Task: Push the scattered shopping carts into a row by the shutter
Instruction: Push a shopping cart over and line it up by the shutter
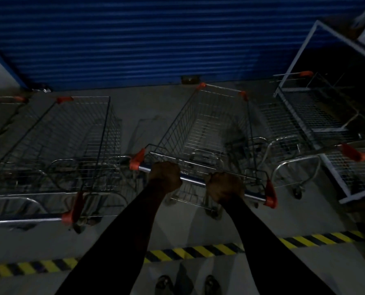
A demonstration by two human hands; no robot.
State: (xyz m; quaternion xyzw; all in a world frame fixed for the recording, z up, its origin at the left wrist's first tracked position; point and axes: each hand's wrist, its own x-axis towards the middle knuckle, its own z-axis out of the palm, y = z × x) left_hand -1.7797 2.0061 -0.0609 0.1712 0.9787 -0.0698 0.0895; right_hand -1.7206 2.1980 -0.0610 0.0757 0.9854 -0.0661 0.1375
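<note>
A wire shopping cart (211,128) with orange corner caps stands in front of me, its nose close to the blue shutter (134,39). My left hand (165,176) and my right hand (225,186) both grip its metal handle bar (193,180), fingers curled over it. A second cart (71,141) stands to the left, also facing the shutter, with a gap between the two. A third cart (287,133) stands on the right, close beside the one I hold. The scene is dim.
A white-framed mesh rack (317,116) leans at the far right beside the third cart. A yellow-and-black hazard stripe (188,252) crosses the grey floor behind the carts. My shoes (188,284) show at the bottom edge. Part of another cart (5,101) shows at the far left.
</note>
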